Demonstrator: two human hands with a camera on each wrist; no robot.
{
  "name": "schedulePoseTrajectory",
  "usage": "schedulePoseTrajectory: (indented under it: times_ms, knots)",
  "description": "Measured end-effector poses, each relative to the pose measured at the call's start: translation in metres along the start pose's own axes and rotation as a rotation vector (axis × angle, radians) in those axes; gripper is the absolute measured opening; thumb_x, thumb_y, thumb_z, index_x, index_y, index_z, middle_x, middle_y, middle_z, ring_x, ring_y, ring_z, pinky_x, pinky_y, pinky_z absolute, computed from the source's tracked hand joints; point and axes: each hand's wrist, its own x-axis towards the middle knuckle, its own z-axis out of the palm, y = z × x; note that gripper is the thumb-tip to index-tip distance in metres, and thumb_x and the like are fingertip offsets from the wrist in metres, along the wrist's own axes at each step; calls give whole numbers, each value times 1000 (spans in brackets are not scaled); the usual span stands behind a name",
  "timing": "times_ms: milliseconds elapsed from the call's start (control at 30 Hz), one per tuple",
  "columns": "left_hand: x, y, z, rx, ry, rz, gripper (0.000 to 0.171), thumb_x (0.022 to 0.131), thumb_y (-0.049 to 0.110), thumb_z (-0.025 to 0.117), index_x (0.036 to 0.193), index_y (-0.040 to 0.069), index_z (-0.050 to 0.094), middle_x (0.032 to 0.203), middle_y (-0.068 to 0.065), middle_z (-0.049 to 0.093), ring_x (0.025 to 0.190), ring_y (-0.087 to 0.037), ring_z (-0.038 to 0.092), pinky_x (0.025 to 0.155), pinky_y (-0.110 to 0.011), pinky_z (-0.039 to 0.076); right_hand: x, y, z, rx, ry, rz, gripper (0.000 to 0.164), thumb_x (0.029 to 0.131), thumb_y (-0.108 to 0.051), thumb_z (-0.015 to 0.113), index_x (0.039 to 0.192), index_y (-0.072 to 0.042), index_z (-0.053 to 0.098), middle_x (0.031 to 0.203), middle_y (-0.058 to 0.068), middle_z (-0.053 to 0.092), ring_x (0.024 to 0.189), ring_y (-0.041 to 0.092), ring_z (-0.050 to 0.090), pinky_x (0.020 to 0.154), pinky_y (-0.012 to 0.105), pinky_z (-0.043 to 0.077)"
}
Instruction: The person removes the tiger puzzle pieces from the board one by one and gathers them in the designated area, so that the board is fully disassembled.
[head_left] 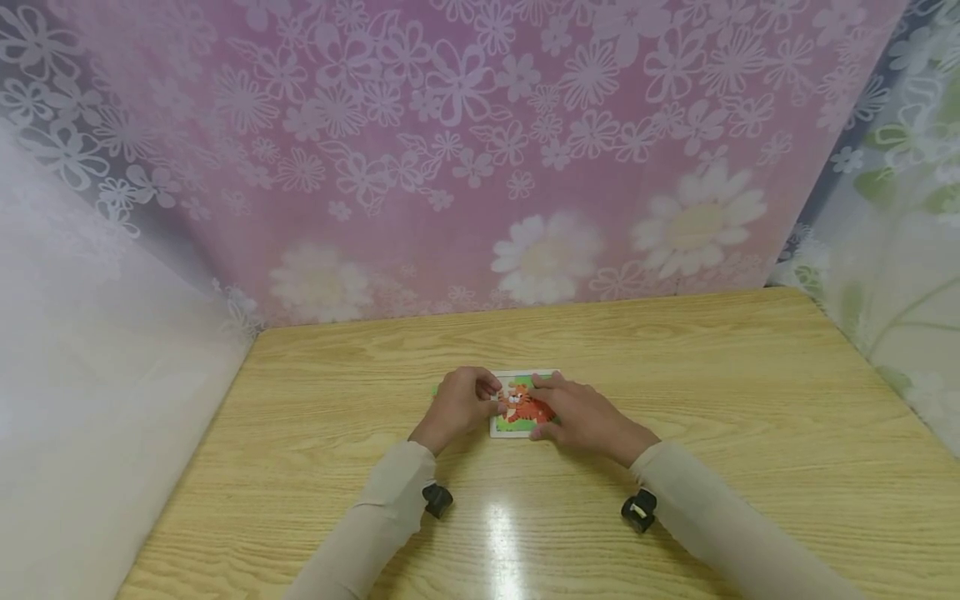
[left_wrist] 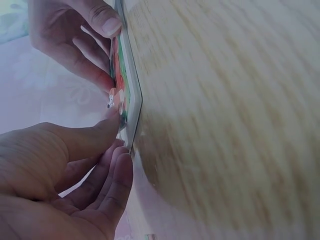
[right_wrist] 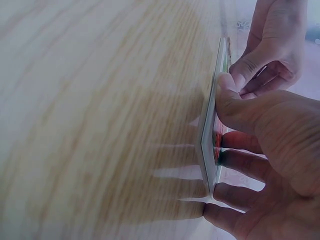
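A small jigsaw puzzle tray [head_left: 513, 434] with a white rim lies flat on the wooden table, with an orange tiger on green in its picture. At the tray's left end, my left hand [head_left: 453, 408] pinches a puzzle piece [left_wrist: 112, 98] with orange and white on it between thumb and fingers; the fingers hide much of it. Across the tray's right part, my right hand [head_left: 588, 417] holds it, thumb [right_wrist: 226, 82] on the near rim and the other fingers reaching over the picture to the far edge. Part of the tiger is hidden beneath that hand.
A bit of something green [head_left: 435, 389] shows on the table behind my left hand. The wood-grain table [head_left: 360, 533] extends around the tray. Flowered pink cloth [head_left: 450, 208] hangs at the back, with pale cloth at both sides.
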Motion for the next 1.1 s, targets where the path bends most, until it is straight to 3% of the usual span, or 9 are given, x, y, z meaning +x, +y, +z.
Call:
schedulePoseTrajectory:
  times_ms: [233,700,900,1100]
  knots:
    - [-3,-1,0,-70,46,16,4,93,9,75,95,5,75,93,-4,72,84,-13,67,78,-32,57,0,-1,-1,4,2,-4,68,92,-34,76,142,4,54,154,24,41,140,52,36,105,67,36]
    - [-5,-7,-2,-160,76,-8,4,93,10,75,95,7,76,91,-2,72,81,-13,68,74,-32,57,-2,0,-1,-10,4,-10,69,91,-36,76,143,5,53,154,24,41,139,51,37,105,66,37]
    - [-8,-14,-10,-222,99,-18,5,94,8,74,97,4,75,91,-2,72,81,-18,70,71,-31,58,-2,0,-1,-7,3,-11,69,91,-36,76,142,5,54,154,24,42,140,51,36,106,67,36]
    - [-22,-23,-25,-242,143,-41,3,94,5,72,95,5,75,91,-4,72,82,-24,72,73,-37,59,-2,-1,-1,-8,0,-12,68,92,-35,76,143,4,53,155,24,41,141,51,35,107,67,35]
